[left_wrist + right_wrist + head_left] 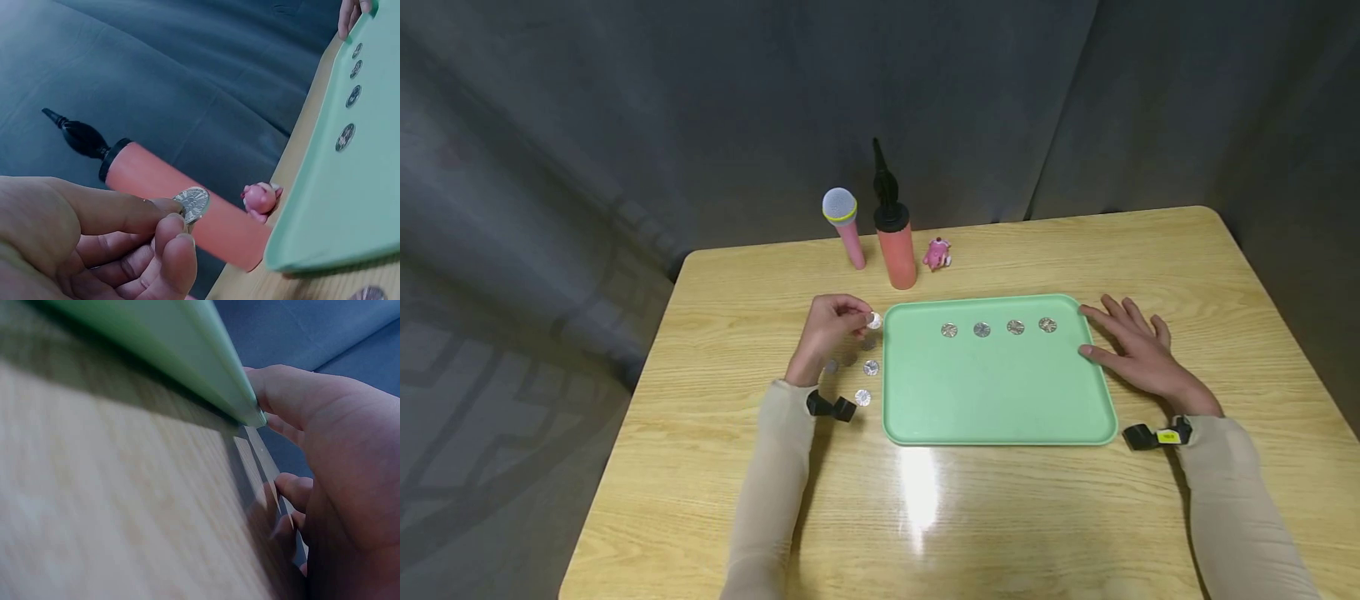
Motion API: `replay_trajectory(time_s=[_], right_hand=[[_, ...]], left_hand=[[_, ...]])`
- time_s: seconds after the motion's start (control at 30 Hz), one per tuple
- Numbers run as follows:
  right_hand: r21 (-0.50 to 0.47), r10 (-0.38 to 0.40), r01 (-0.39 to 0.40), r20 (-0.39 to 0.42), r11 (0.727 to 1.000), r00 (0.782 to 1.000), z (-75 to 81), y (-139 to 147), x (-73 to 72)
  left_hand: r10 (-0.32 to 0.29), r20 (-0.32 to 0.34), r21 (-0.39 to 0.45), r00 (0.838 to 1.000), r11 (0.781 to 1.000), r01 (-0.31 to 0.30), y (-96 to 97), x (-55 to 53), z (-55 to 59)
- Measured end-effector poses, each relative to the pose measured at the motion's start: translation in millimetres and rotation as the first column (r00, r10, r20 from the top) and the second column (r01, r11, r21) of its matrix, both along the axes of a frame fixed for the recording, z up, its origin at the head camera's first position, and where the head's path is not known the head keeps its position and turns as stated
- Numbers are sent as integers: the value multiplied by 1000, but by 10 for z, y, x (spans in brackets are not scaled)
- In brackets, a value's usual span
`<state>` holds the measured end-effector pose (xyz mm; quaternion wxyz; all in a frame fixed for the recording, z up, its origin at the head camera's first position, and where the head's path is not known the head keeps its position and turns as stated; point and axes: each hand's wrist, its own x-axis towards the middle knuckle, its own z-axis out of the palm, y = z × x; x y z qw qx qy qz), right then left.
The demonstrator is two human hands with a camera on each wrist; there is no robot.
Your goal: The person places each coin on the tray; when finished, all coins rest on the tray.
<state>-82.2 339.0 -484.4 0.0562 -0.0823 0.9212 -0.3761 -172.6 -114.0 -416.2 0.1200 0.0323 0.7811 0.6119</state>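
Note:
My left hand [829, 333] pinches a silver coin [194, 204] between thumb and fingertips, just off the left rim of a pale green tray [992, 392]. Several coins [1015, 327] lie in a row along the tray's far side. More coins [862, 397] are on the table below and beside my left hand, some of them in its shadow. At the tray's right edge, my right hand [1138, 354] has its fingers spread, with thumb and forefinger at the rim. In the right wrist view the tray's side [206, 369] meets that hand's thumb.
Behind the tray stands a coral-coloured hand pump [897, 250] with a black nozzle. A pink toy microphone [847, 229] is left of it, and a small pink figure [937, 254] to its right. Dark curtains [880, 100] hang behind the wooden table [700, 467].

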Motion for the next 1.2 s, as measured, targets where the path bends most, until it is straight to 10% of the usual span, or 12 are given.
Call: replay_trajectory(time_s=[0.73, 1.2], right_hand=[[0, 4, -4, 1, 1000, 1000, -1, -17, 4], [-5, 3, -3, -13, 1000, 1000, -10, -1, 3]], left_hand=[[-119, 118, -101, 986, 986, 131, 583, -107, -320], [-218, -89, -422, 972, 892, 161, 693, -82, -355]])
